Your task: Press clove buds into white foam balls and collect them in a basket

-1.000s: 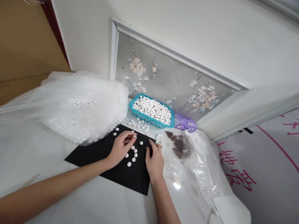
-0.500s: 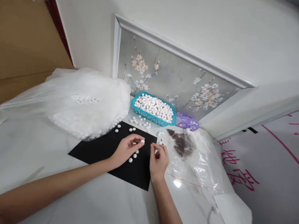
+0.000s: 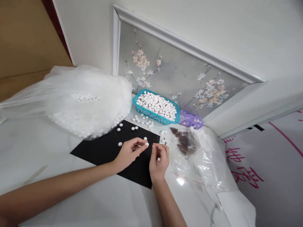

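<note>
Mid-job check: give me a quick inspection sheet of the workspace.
Surface: white marble-look tabletop with a black sheet on it.
Job's things: white beads scattered on the sheet; more heaped in a teal plastic basket.
Clutter: bulging clear bag of white beads; clear bag with dark brown pieces; purple packet.
Hands: left hand pinches a white bead; right hand curled beside it.
Cables: nothing seen.
Surroundings: floral wall panel; pink-lettered sheet.

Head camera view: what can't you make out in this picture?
In the head view:
the right hand: anything it pinches is hidden by its own grip.
the brown bits: clouded by the clear plastic bag.
the purple packet: too small to read.
the pink writing: runs off the right edge.
</note>
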Motion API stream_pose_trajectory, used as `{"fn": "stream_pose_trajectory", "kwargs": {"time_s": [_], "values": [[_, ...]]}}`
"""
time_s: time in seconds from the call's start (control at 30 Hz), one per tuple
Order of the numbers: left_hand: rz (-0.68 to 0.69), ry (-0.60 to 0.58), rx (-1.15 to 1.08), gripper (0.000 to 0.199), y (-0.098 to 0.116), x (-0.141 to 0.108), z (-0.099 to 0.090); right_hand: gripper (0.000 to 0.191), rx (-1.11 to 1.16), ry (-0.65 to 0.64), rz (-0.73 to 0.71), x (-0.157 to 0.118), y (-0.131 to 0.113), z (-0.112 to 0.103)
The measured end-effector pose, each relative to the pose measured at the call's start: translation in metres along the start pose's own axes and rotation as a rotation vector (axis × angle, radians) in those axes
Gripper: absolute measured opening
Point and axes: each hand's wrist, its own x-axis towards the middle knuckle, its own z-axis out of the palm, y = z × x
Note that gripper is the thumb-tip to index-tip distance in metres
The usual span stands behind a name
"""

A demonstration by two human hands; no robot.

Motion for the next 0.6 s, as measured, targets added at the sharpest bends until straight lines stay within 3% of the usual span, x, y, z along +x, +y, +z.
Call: {"fn": "stream_pose_trajectory", "kwargs": {"time_s": [0.23, 0.6], "values": [[0.037, 0.039, 0.051, 0.025, -0.0008, -0.0015, -0.0002, 0.015, -0.007, 0.039, -0.015, -0.0002, -0.0015, 0.0026], [-0.001, 0.049, 0.016, 0.018, 0.0003, -0.0018, 0.0004, 0.009, 0.058, -0.017, -0.070, -0.0038, -0.0027, 0.0053]]}}
